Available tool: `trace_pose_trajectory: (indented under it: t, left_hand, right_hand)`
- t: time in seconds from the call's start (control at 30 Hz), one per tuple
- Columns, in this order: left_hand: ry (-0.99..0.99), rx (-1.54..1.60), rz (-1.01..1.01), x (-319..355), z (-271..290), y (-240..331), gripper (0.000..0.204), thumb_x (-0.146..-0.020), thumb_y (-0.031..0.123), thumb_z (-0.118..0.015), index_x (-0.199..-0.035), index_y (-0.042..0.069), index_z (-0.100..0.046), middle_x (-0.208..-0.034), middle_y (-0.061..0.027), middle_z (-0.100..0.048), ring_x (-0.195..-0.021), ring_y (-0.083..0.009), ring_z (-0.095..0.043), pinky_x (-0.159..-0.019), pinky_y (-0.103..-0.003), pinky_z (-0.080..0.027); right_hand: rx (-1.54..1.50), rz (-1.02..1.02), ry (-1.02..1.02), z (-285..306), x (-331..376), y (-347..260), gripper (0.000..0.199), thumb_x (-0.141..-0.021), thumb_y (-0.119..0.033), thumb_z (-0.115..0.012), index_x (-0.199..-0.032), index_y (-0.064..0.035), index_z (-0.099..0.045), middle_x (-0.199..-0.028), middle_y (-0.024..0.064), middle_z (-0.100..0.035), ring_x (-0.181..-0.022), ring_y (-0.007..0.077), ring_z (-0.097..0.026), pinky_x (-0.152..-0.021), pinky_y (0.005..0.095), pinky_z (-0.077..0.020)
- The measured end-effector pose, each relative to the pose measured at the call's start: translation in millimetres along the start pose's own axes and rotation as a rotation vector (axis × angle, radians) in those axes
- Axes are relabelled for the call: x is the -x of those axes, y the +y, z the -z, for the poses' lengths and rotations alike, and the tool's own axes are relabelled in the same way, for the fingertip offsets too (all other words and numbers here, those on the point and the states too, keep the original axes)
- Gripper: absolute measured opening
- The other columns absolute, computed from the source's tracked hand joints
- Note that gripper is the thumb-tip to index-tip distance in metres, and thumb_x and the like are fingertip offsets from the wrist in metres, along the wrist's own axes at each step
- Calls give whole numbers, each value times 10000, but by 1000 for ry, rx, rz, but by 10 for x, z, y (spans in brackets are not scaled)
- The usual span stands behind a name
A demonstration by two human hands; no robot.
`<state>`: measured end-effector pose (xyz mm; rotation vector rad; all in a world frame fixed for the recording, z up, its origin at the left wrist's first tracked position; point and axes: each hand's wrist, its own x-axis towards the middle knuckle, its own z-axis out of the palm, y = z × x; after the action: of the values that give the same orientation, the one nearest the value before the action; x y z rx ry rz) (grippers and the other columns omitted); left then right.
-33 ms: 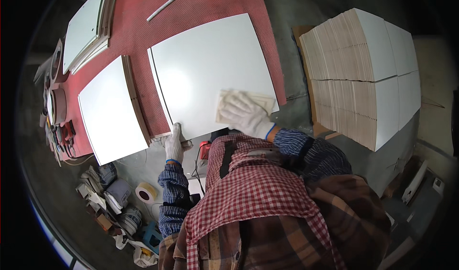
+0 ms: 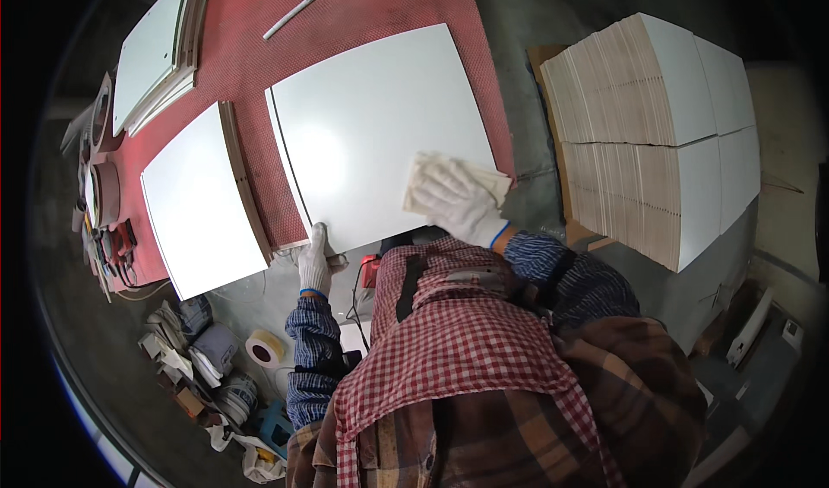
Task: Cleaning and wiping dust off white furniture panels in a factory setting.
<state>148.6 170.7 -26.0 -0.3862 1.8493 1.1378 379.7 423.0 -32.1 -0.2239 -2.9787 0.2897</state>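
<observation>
Right hand [image 2: 453,201] presses cloth [image 2: 479,180] flat onto white panel [image 2: 380,117].

Both hands in white knit work gloves. Left hand [image 2: 313,259] low and close to the body, fingers extended forward and together, wrist straight, forearm in a blue checked sleeve running near vertical. Right hand [image 2: 453,199] reached further forward, palm down, fingers spread flat, pressing; blue cuff at wrist, elbow bent out to the right.
</observation>
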Motion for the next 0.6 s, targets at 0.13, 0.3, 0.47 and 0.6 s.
trace_pose_trajectory:
  t: [0.13, 0.3, 0.47, 0.6]
  left_hand:
    - [20, 9, 23, -5, 32, -36, 574, -954, 597, -623, -1022, 27, -613, -718, -45, -639, -545, -166, -651, -544, -342, -607]
    - [-4, 33, 35, 28, -26, 29, 545, -957, 580, -629, -1001, 37, -629, -730, -56, -651, -536, -169, -638, -525, -337, -588]
    - [-23, 46, 36, 21, 2, 55, 523, -963, 558, -634, -1014, 38, -644, -751, -68, -659, -524, -172, -620, -527, -340, -581]
    - [-70, 62, 83, -54, 45, 43, 545, -972, 573, -614, -1038, 32, -622, -731, -66, -649, -516, -170, -619, -537, -343, -585]
  right_hand:
    - [-214, -414, 65, 341, 355, 662, 478, -963, -210, -568, -1424, -89, -537, -1486, 111, -507, -1418, 298, -428, -1249, 454, -253]
    - [-229, -730, 329, 498, 548, 1071, 496, -992, -197, -531, -1470, -70, -500, -1511, 143, -492, -1430, 333, -409, -1242, 444, -250]
    - [-147, -165, -60, 386, 134, 152, 660, -892, -396, -679, -1464, -108, -517, -1525, 123, -479, -1491, 315, -322, -1267, 520, -183]
    - [-190, -117, -36, 205, -86, 366, 749, -828, -431, -733, -1467, -108, -511, -1538, 99, -461, -1510, 298, -293, -1276, 526, -157]
